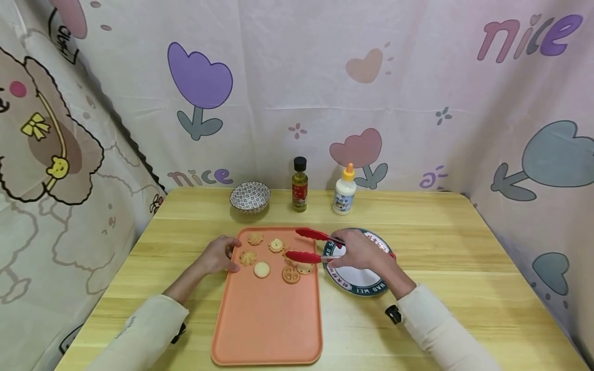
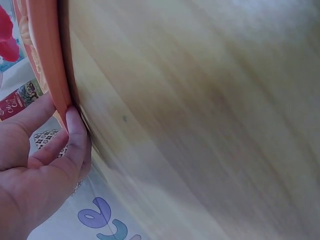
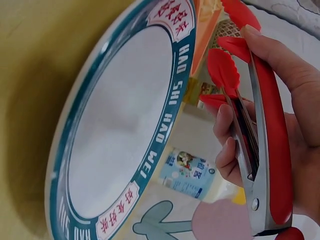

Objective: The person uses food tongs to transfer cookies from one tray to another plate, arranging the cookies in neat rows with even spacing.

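My left hand [image 1: 219,254] pinches the left rim of an orange tray [image 1: 269,324]; in the left wrist view the thumb and fingers [image 2: 75,135] lie on either side of that edge. Several cookies lie on the tray's far half, among them a plain round cookie [image 1: 262,269] and a pretzel-patterned cookie [image 1: 291,274]. In my right hand [image 1: 356,250] are red-tipped metal tongs [image 3: 275,145], held with their tips spread apart over the tray's right side. One tip partly covers cookies there. Below the right hand stands a white plate [image 3: 120,115] with a green lettered rim.
Along the table's back edge stand a patterned bowl [image 1: 250,198], an oil bottle [image 1: 299,188] with a black cap, and a white squeeze bottle [image 1: 344,193] with a yellow top. A printed curtain [image 1: 287,93] hangs behind the wooden table [image 1: 441,257].
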Motion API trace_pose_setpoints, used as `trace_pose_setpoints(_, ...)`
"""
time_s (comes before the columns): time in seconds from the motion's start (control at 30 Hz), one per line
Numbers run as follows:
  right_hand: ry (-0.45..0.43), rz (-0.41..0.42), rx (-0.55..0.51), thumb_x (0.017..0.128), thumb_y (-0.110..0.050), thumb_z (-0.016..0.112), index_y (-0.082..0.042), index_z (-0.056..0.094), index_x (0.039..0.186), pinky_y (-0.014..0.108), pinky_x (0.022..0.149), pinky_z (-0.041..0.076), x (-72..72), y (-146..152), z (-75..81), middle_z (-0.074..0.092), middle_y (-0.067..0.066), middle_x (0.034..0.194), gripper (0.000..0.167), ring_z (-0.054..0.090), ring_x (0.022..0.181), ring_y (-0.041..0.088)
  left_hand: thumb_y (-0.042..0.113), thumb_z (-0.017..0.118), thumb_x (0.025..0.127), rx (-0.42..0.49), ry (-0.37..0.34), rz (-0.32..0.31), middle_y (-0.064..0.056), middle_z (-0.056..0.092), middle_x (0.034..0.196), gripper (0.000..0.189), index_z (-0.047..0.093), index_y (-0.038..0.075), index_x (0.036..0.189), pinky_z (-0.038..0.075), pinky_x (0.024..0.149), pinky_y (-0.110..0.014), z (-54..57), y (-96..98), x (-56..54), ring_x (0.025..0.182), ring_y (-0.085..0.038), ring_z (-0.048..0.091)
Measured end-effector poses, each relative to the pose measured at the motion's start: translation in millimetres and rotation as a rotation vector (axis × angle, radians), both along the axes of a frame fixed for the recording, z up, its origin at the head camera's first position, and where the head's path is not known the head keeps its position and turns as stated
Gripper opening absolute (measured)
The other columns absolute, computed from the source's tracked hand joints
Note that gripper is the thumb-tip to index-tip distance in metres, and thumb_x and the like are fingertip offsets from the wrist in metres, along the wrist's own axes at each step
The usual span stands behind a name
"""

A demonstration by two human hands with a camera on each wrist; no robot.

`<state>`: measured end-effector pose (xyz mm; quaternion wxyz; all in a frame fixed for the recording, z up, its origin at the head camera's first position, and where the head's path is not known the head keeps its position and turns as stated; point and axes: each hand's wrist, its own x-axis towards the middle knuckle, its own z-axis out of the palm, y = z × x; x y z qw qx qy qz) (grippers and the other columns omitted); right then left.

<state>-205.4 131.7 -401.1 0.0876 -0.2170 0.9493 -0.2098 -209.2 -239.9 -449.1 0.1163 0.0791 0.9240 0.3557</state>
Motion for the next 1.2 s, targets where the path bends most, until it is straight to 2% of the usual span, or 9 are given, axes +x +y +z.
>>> trace_pose_setpoints(0.27, -0.010, 0.021, 0.018, 0.068, -0.035, 0.084, -0.003, 0.062, 0.122, 0.039, 0.087, 0.051, 0.4, -9, -6.4, 0.067, 0.008, 0.110, 0.066, 0.059, 0.095, 0.018, -0.005, 0.081, 0.065, 0.028, -0.014, 0.006, -0.019, 0.049, 0.101, 0.062, 0.055, -0.010, 0.121, 0.044, 0.062, -0.029, -0.4, -0.3, 1.4, 0.080, -0.021, 0.050)
trace_pose_setpoints(0.4, 0.001, 0.028, 0.024, 0.068, -0.033, 0.084, -0.005, 0.064, 0.117, 0.034, 0.078, 0.050, 0.3, -11, -7.4, 0.068, 0.007, 0.102, 0.060, 0.056, 0.083, 0.015, -0.005, 0.081, 0.065, 0.025, -0.019, 0.009, -0.019, 0.048, 0.101, 0.062, 0.055, -0.009, 0.122, 0.043, 0.062, -0.029, -0.3, 0.8, 1.6, 0.080, -0.021, 0.049)
trace_pose_setpoints(0.5, -0.004, 0.051, 0.010, 0.070, -0.030, 0.083, -0.005, 0.066, 0.113, 0.029, 0.065, 0.046, 0.8, -13, -6.9, 0.068, 0.006, 0.093, 0.052, 0.052, 0.073, 0.014, -0.005, 0.081, 0.065, 0.020, -0.019, 0.010, -0.019, 0.048, 0.101, 0.062, 0.055, -0.009, 0.122, 0.043, 0.062, -0.029, 0.2, 1.1, 2.0, 0.080, -0.022, 0.049)
trace_pose_setpoints(0.67, -0.010, 0.071, 0.000, 0.073, -0.026, 0.081, -0.004, 0.067, 0.111, 0.025, 0.055, 0.039, 0.6, -14, -8.0, 0.066, 0.006, 0.087, 0.047, 0.049, 0.066, 0.013, -0.004, 0.080, 0.066, 0.020, -0.015, 0.004, -0.019, 0.048, 0.101, 0.061, 0.055, -0.009, 0.122, 0.043, 0.061, -0.029, 0.5, 0.1, 2.5, 0.079, -0.020, 0.048)
trace_pose_setpoints(0.87, -0.001, 0.078, -0.008, 0.073, -0.026, 0.081, -0.005, 0.067, 0.110, 0.027, 0.061, 0.044, 0.1, -14, -7.3, 0.067, 0.004, 0.088, 0.045, 0.051, 0.069, 0.012, -0.004, 0.080, 0.066, 0.032, -0.019, 0.009, -0.018, 0.048, 0.101, 0.061, 0.055, -0.009, 0.122, 0.042, 0.060, -0.029, 0.1, -0.9, 2.6, 0.078, -0.020, 0.048)
trace_pose_setpoints(1.2, 0.045, 0.091, -0.009, 0.073, -0.030, 0.081, -0.005, 0.067, 0.113, 0.028, 0.068, 0.046, 1.0, -3, -3.7, 0.069, 0.007, 0.101, 0.050, 0.054, 0.078, 0.014, -0.003, 0.081, 0.066, 0.024, -0.015, 0.020, -0.016, 0.049, 0.099, 0.060, 0.056, -0.008, 0.121, 0.042, 0.061, -0.029, -0.8, -0.7, 2.5, 0.078, -0.020, 0.048)
